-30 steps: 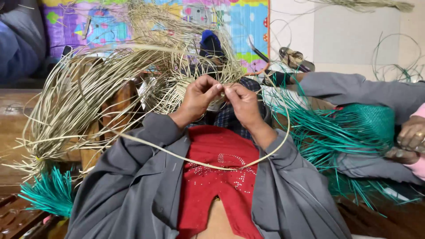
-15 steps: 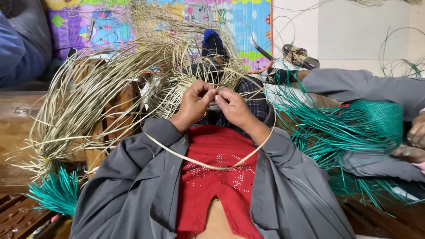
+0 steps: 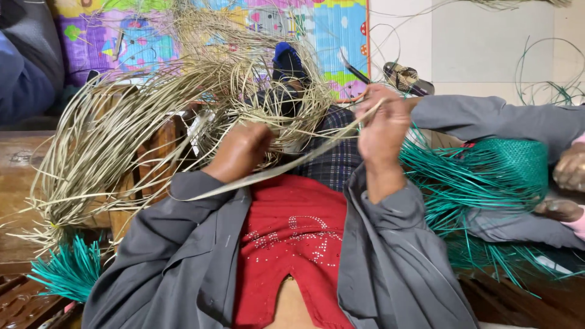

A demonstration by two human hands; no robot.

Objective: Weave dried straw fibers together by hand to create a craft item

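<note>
A flat pale weaving strip (image 3: 286, 167) runs taut across the person's lap, from below the left hand up to the right hand. The right hand (image 3: 382, 125) pinches the strip's upper end between closed fingers, raised toward the tiled floor (image 3: 475, 42). The left hand (image 3: 244, 149) is curled shut among the tangle of natural-coloured strands (image 3: 152, 122), gripping the weave there; exactly which strands it holds cannot be told.

Half a second ago the hands were close together, nearly touching, and the strip hung in a slack loop over the red top (image 3: 292, 244). Now the right hand has pulled away to the right and the loop is drawn out straight.

The tangle spreads over a wooden bench (image 3: 18, 164) at the left edge, hiding most of it. A bundle of green strands (image 3: 67, 274) lies at the bench's near left corner. To the right, a green woven piece (image 3: 512, 164) fans its loose ends beside another person's grey sleeve (image 3: 487, 116), and that person's hand (image 3: 571, 167) rests at the right edge. A colourful play mat (image 3: 304, 24) lies beyond.
</note>
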